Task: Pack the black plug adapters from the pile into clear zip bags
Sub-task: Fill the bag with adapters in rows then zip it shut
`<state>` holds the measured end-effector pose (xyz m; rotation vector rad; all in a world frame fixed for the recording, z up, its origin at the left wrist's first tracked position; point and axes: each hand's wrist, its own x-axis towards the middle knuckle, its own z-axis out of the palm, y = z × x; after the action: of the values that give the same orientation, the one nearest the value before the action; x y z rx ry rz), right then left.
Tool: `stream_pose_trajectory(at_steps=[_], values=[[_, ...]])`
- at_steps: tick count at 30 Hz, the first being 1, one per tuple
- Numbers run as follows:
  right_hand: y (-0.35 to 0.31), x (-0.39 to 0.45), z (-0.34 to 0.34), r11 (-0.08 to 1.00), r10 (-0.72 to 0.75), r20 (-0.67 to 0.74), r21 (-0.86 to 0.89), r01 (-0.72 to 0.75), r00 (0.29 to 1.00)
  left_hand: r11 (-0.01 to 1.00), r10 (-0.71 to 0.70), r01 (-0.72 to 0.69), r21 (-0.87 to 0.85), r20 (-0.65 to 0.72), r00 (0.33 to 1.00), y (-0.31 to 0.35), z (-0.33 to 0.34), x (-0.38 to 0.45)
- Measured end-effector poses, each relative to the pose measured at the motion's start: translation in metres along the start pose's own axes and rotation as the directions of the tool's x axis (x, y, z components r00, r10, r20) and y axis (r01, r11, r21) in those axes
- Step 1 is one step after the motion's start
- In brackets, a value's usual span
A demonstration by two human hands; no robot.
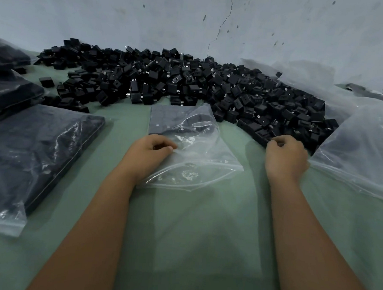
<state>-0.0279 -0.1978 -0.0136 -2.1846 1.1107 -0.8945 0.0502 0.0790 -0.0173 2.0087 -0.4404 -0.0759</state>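
The pile of black plug adapters [189, 83] runs along the far edge of the green table [204, 233] against the wall, and the clear zip bag [186, 144] you are filling lies flat just in front of it, mouth toward you, with a few adapters showing dark at its far end. Your left hand [148, 151] holds the bag's left side with fingers curled onto the plastic, while your right hand [286, 155] rests at the pile's near right edge with fingers curled under; whether they grip an adapter cannot be told. Filled bags [39, 151] lie at the left edge, and a large loose plastic bag [357, 147] lies at the right edge.
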Motion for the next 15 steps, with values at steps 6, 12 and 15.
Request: stream_pose_trajectory(at_steps=[6, 12, 15], values=[[0.0012, -0.0021, 0.0021, 0.985, -0.037, 0.105, -0.163, 0.054, 0.994, 0.999, -0.003, 0.004, 0.033, -0.037, 0.999, -0.0004, 0.0031, 0.0021], [-0.0014, -0.0044, 0.0027, 0.99, -0.105, 0.077, -0.084, 0.111, 0.992, 0.993, 0.067, -0.063, 0.101, -0.033, 0.997, -0.0028, 0.004, 0.0011], [-0.0052, -0.0061, 0.0038, 0.989, -0.124, 0.031, -0.071, 0.126, 0.992, 0.986, 0.09, -0.086, 0.142, -0.021, 0.996, -0.0004, 0.0029, 0.0004]])
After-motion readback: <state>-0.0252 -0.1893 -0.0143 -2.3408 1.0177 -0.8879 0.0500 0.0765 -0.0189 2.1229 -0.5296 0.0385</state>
